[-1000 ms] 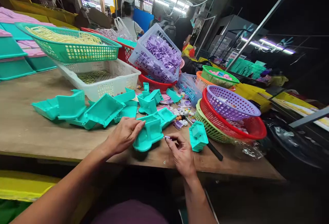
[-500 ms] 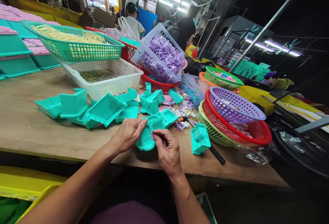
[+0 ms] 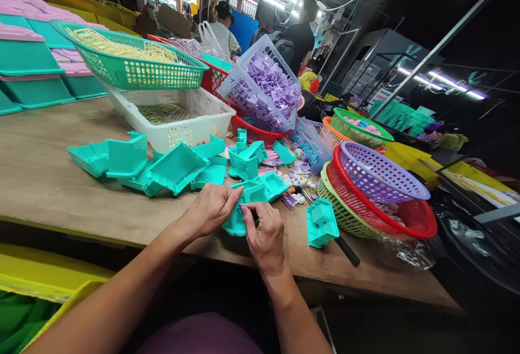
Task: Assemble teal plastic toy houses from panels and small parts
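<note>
My left hand point(image 3: 211, 209) grips the left side of a teal plastic housing point(image 3: 248, 194) near the front edge of the wooden table point(image 3: 49, 181). My right hand point(image 3: 265, 235) covers its front face, fingers pinched against it; the small lilac piece seen in those fingers earlier is almost hidden. A second teal housing point(image 3: 322, 223) sits just right of my right hand. More teal parts point(image 3: 170, 165) lie in a loose row to the left and behind.
A black-handled tool point(image 3: 345, 247) lies by the second housing. Stacked round baskets point(image 3: 379, 181) crowd the right. A white crate point(image 3: 179, 118), a green basket point(image 3: 130, 61) and a tilted crate of lilac parts point(image 3: 264, 91) stand behind. Two people stand beyond.
My right hand moved left from the table, carrying a small lilac piece, and now presses it against the teal housing. My left hand kept its grip. The camera shifted slightly.
</note>
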Demonstrator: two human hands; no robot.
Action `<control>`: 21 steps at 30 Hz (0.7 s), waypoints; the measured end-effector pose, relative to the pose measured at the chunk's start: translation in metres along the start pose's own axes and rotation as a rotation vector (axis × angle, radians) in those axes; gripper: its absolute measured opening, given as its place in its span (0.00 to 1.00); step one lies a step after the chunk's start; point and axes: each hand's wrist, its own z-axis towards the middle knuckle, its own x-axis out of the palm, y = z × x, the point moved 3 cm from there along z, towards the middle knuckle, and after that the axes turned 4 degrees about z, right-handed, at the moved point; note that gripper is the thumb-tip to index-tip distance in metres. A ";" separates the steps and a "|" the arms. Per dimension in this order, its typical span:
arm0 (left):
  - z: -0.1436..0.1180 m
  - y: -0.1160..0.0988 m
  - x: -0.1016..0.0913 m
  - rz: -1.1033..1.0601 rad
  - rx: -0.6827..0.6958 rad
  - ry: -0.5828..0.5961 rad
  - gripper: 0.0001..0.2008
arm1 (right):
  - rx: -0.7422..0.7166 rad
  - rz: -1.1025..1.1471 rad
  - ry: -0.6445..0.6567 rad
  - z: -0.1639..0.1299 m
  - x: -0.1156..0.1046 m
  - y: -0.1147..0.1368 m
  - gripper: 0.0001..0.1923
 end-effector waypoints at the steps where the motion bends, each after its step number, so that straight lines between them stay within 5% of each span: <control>1: 0.000 -0.001 -0.001 0.006 0.002 -0.001 0.26 | -0.002 -0.019 -0.007 0.000 0.001 0.001 0.10; 11: -0.003 -0.006 -0.001 0.077 0.034 -0.021 0.24 | -0.057 -0.311 0.132 -0.001 -0.003 0.021 0.08; 21: -0.005 0.001 0.007 0.117 0.171 -0.064 0.26 | 0.032 -0.100 0.164 0.003 -0.006 0.013 0.08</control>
